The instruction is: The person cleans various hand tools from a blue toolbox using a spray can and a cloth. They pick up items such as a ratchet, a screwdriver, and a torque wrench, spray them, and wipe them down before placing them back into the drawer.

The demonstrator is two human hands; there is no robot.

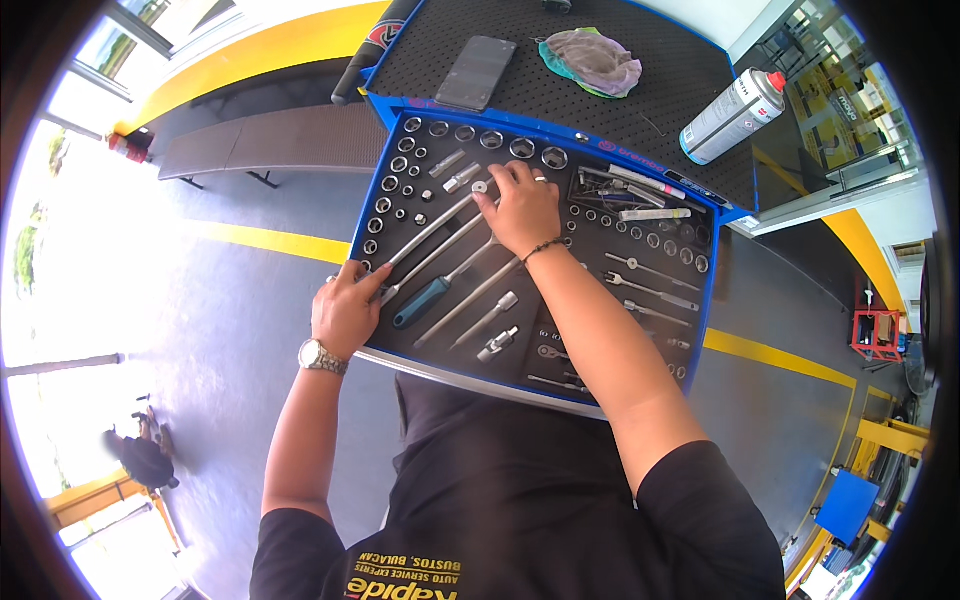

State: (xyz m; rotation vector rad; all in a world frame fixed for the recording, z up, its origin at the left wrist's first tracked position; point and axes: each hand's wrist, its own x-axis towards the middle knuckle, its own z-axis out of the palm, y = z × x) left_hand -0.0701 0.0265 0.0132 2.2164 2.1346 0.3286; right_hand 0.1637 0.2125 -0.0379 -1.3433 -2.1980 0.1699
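A blue-edged tool drawer is pulled out in front of me, its dark foam inlay filled with tools. A long-handled ratchet lies slantwise at its left. My left hand, with a watch at the wrist, grips the lower handle end with its fingertips. My right hand is at the ratchet's round head, thumb on one side and bent fingers on the other. Beside the ratchet lie another long bar and a blue-handled ratchet. Chrome sockets line the drawer's far and left edges.
A universal joint and extensions sit nearer me in the drawer. On the cabinet's black top are a phone, a crumpled rag and a spray can. A bench stands left; another person is far left.
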